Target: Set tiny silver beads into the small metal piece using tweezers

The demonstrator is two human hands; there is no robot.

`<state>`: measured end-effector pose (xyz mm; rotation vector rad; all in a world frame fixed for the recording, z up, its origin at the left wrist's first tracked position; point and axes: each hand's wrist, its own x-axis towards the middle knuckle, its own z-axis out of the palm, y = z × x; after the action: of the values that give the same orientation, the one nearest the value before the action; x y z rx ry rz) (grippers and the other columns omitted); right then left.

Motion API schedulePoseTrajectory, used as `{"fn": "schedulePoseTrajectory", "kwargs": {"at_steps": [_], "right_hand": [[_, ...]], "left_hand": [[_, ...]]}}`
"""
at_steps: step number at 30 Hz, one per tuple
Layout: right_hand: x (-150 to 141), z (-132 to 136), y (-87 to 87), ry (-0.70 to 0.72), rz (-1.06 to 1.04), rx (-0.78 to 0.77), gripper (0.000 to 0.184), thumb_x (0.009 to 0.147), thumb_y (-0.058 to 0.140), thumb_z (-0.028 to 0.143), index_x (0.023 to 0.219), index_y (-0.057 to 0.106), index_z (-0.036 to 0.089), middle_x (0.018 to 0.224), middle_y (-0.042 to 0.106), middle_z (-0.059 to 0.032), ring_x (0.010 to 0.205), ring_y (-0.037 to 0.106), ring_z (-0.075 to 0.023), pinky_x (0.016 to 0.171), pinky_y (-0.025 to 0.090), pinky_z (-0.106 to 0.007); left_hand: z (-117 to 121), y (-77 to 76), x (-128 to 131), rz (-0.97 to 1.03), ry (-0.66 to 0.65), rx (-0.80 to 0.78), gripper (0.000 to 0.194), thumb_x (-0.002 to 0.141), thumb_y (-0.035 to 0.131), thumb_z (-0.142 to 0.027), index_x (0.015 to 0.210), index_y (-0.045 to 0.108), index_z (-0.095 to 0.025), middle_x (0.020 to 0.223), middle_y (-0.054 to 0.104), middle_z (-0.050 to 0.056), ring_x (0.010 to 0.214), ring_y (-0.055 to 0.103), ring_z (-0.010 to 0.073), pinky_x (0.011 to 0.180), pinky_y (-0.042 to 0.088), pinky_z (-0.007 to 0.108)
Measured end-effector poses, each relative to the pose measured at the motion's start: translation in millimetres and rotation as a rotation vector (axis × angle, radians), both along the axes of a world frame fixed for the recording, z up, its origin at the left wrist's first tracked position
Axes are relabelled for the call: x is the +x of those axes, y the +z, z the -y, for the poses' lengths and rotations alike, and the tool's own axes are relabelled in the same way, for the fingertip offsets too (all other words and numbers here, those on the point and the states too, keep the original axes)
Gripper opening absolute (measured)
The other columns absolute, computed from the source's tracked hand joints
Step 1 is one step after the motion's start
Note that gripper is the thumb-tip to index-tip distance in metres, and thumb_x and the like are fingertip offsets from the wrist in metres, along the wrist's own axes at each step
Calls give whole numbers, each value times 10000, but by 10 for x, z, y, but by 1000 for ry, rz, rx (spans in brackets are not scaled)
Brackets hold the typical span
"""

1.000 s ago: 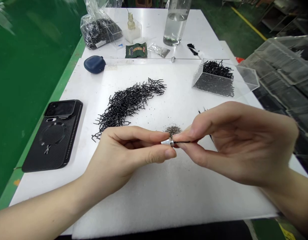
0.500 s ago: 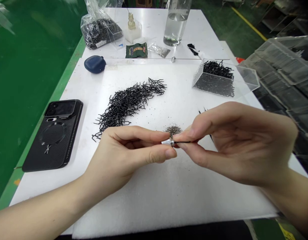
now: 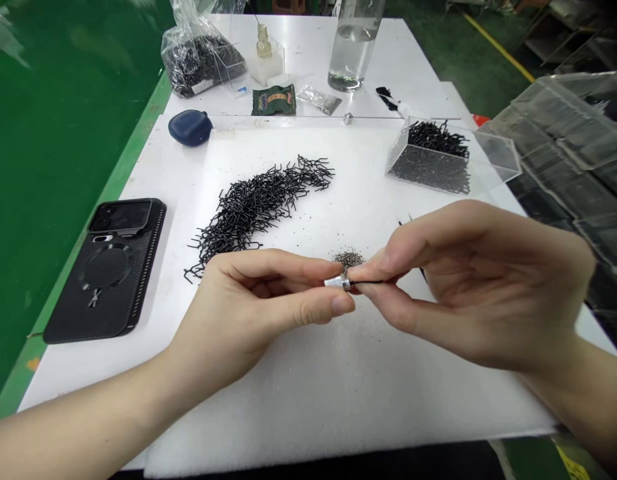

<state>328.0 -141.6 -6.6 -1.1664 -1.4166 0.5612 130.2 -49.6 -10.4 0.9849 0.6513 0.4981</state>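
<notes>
Between thumb and forefinger, my left hand [image 3: 268, 293] pinches a small silver metal cone-shaped piece [image 3: 337, 283]. My right hand [image 3: 478, 287] is closed on a thin black forked wire piece [image 3: 363, 283], whose end meets the right side of the metal piece. Its far part is hidden by the fingers. Just beyond the fingertips lies a little pile of tiny brownish metal bits [image 3: 349, 258]. A long heap of black forked pieces [image 3: 258, 207] spreads over the white foam sheet [image 3: 308, 400] ahead of my left hand.
A black phone [image 3: 108, 267] lies at left, with a dark blue case [image 3: 190, 127] beyond it. Back right stands a clear tray [image 3: 428, 170] of black pieces. Farther off are a water bottle [image 3: 354, 47], a small glue-like bottle [image 3: 263, 41], a green packet [image 3: 274, 100] and a plastic bag [image 3: 198, 63].
Both hands stay nearly where they were, still pinching the same pieces. The metal piece shows a very slight shift to the right.
</notes>
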Motion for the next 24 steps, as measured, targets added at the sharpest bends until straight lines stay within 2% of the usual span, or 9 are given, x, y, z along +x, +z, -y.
{"fn": "schedulePoseTrajectory", "kwargs": {"at_steps": [3, 8, 11, 13, 15, 17, 20, 24], "right_hand": [[-72, -90, 53, 8, -19, -54, 693, 706, 1127, 407, 1320, 805, 413, 983, 869, -18, 1162, 853, -384, 900, 798, -545], [-81, -156, 39, -4, -5, -35, 692, 721, 1120, 411, 1334, 798, 415, 1021, 873, -18, 1204, 843, -382, 923, 794, -545], [-18, -77, -21, -8, 13, 15, 570, 754, 1095, 314, 1242, 816, 405, 987, 868, 1, 1085, 864, -340, 871, 795, -500], [25, -15, -40, -22, 20, 47, 423, 812, 1023, 181, 1132, 823, 374, 939, 855, 24, 922, 865, -270, 793, 787, -419], [65, 22, -33, -51, -15, 69, 382, 821, 947, 54, 1048, 817, 331, 897, 837, 40, 792, 847, -211, 691, 762, -335], [105, 21, -14, -98, -78, 47, 418, 803, 899, -30, 1025, 814, 314, 890, 837, 48, 775, 856, -199, 671, 756, -305], [162, -22, -3, -122, -135, 35, 452, 808, 887, -48, 1040, 821, 334, 895, 869, 54, 774, 874, -230, 699, 777, -337], [195, -55, -33, -117, -90, 60, 475, 810, 875, -39, 1066, 814, 356, 898, 871, 63, 768, 869, -240, 659, 770, -351]], "left_hand": [[-13, -8, 5, 7, -1, -3, 258, 712, 1134, -221, 863, 941, -301, 860, 903, -28, 792, 869, 131, 793, 708, 115], [-10, -12, -8, 9, -17, -9, 263, 728, 1121, -193, 889, 944, -303, 860, 902, -29, 798, 861, 123, 790, 697, 108], [3, -5, -13, 10, -16, -7, 240, 739, 1121, -220, 878, 941, -298, 853, 899, -26, 800, 855, 121, 795, 696, 116], [10, -7, -14, 20, -15, -10, 248, 734, 1124, -220, 881, 941, -298, 839, 893, -28, 782, 841, 112, 776, 688, 111], [14, -16, -15, 22, -3, 9, 247, 749, 1114, -208, 895, 940, -303, 817, 878, -37, 751, 813, 94, 726, 664, 94], [19, -23, -16, 21, 27, 60, 262, 792, 1083, -186, 958, 943, -332, 849, 870, -50, 767, 795, 90, 685, 646, 95], [35, -9, -16, 8, 48, 201, 291, 886, 997, -151, 1050, 941, -384, 923, 868, -64, 823, 776, 84, 724, 638, 111], [83, 20, -27, -31, 22, 508, 204, 888, 947, -110, 928, 918, -308, 958, 886, -37, 890, 789, 127, 786, 633, 181]]}}
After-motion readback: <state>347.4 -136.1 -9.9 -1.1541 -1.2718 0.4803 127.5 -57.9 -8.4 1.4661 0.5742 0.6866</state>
